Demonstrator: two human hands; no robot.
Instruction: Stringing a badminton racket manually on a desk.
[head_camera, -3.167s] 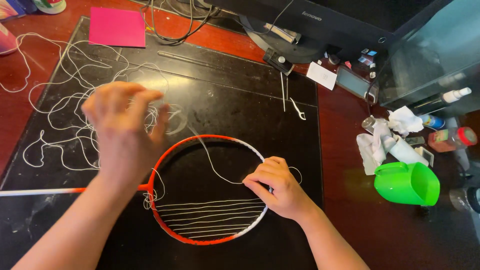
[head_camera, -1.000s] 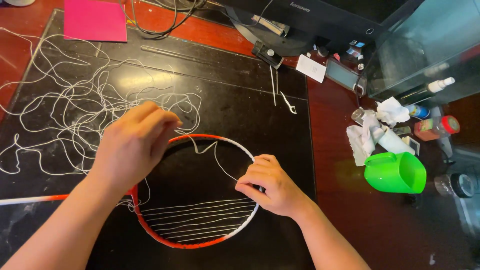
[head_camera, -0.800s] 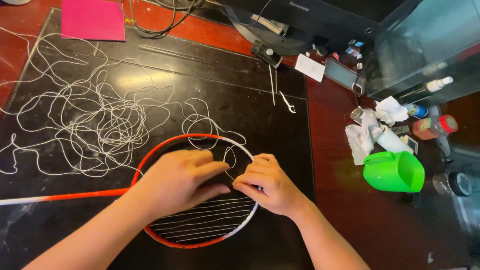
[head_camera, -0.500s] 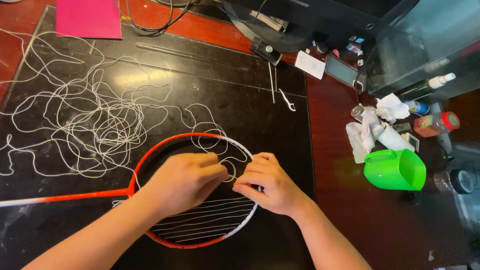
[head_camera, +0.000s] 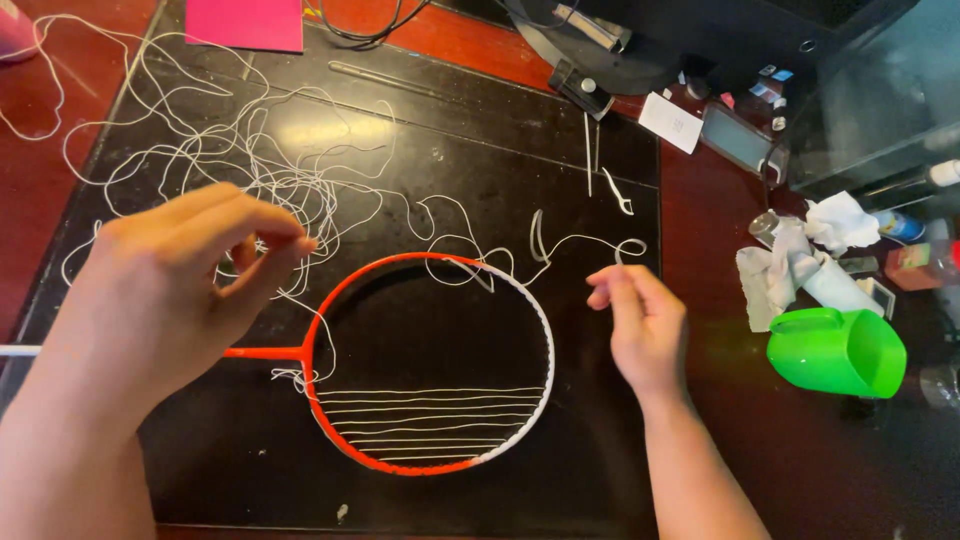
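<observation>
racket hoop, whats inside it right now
Inside the racket hoop, a few white cross strings fill only the lower part. Above them the black mat shows through. Neither hand covers any of it.

Partly strung orange-white racket (head_camera: 430, 360) flat, loose white string (head_camera: 250, 170) tangled.

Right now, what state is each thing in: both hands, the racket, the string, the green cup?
left hand: raised above the mat, fingers pinched on white string.
right hand: beside the frame, fingertips pinched on the string's end.
racket: flat on the black mat, only the lower rows strung.
white string: loose, tangled across the mat.
green cup: tipped on its side.
tissues: crumpled.
</observation>
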